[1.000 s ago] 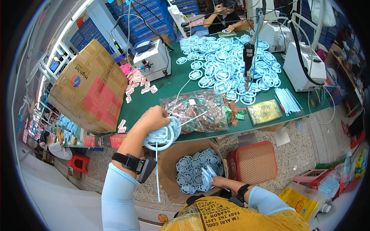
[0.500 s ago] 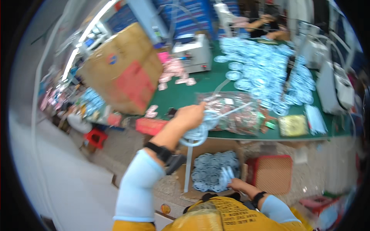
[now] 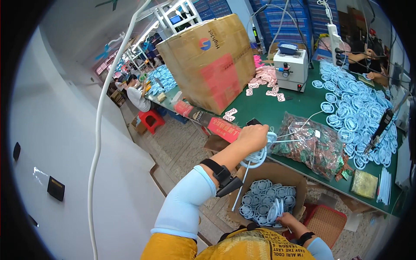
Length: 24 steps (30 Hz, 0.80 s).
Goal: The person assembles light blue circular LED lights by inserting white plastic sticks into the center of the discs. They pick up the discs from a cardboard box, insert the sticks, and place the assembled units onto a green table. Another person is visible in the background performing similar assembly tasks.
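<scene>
Since the earlier frame, the whole view swung to the left, so the table and its goods slid toward the right, while both hands kept their holds. My left hand point(image 3: 253, 138) was closed from above, pinching several pale blue round pieces point(image 3: 255, 158) at the near edge of the table; its fingertips were partly hidden. Thin pale strips point(image 3: 239, 189) came out of this group, one hanging down, others pointing right. My right hand point(image 3: 285, 220), lower and nearer, was closed on a small bunch of blue rings point(image 3: 274, 211), but I cannot tell how each finger pressed. This bunch was over an open cardboard box point(image 3: 287, 171), where many similar pieces point(image 3: 256, 200) lay. Just right of the left hand, a clear bag point(image 3: 303, 147) of brown and green pieces rested on the green table point(image 3: 305, 102). Farther right spread a big heap of blue rings point(image 3: 349, 104). On the far side were a white machine point(image 3: 291, 71) and pink pieces point(image 3: 265, 78); to the left, a large carton point(image 3: 186, 65) stood tilted in the view.
</scene>
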### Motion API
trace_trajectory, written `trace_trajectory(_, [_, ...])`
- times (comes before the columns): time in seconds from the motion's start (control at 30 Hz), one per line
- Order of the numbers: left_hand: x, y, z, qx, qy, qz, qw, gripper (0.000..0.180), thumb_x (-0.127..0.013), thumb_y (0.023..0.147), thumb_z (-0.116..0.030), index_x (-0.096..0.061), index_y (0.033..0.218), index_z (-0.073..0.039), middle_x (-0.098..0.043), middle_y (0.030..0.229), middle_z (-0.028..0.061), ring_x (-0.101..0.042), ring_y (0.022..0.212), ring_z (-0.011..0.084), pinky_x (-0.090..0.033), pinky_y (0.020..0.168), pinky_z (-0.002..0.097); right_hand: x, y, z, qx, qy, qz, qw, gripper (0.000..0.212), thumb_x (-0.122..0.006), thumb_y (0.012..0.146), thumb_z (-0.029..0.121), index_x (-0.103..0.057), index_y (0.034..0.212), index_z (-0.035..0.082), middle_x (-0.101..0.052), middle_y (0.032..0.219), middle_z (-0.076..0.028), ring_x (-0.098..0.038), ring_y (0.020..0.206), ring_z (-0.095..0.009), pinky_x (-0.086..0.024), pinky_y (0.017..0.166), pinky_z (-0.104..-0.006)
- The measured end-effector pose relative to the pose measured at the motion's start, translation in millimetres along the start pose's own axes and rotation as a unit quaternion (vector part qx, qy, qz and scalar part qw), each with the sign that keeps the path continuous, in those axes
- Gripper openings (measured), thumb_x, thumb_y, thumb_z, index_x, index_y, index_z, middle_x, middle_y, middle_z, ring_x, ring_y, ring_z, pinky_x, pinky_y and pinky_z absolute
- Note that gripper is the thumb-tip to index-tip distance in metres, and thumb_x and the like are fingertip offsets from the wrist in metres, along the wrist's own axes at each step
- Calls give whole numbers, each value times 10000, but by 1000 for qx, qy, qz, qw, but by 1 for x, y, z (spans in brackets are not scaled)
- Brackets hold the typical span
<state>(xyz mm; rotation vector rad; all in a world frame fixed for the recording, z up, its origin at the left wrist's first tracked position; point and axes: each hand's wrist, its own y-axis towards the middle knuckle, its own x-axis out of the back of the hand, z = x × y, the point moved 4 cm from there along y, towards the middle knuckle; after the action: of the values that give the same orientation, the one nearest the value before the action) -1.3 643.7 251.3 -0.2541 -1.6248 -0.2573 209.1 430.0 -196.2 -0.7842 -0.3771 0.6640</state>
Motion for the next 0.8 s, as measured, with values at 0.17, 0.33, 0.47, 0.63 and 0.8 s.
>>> trace_trajectory(0.17, [-3,-31,38,50,-35,-5,998,212,-535,840,-170,-555,1034,-86,-658,982,175,-625,935,367,-487,774,487,0,-10,21,23,-105,-96,990,212,-640,827,155,-647,952,-16,-652,820,-157,-622,732,-279,-479,649,-394])
trace_trajectory(0.33, [-13,-56,73,127,-105,6,986,267,-554,820,-121,-508,1078,-71,-638,996,208,-598,978,409,-469,812,492,12,-26,37,78,-217,-182,956,315,-594,811,207,-609,993,-50,-624,1017,-284,-592,987,-441,-473,843,-472])
trace_trajectory(0.47, [-51,-86,117,141,-169,-30,975,190,-537,785,-29,-498,970,-30,-601,956,229,-603,918,399,-471,798,442,29,-34,50,209,-264,-175,925,315,-589,820,271,-618,967,-6,-623,965,-271,-598,899,-441,-473,788,-498])
trace_trajectory(0.63, [-83,-143,126,141,-308,67,939,142,-536,839,-18,-609,959,-38,-623,835,122,-590,788,208,-466,735,321,57,-119,132,259,-110,-53,958,202,-592,885,183,-562,927,-12,-573,737,-182,-556,668,-310,-432,624,-395])
trace_trajectory(0.8, [-105,-185,118,179,-346,125,912,147,-564,848,-26,-688,927,-29,-627,919,108,-588,846,199,-459,781,310,62,-163,172,284,-87,-33,954,172,-566,905,164,-575,974,6,-556,726,-170,-548,661,-303,-424,611,-386])
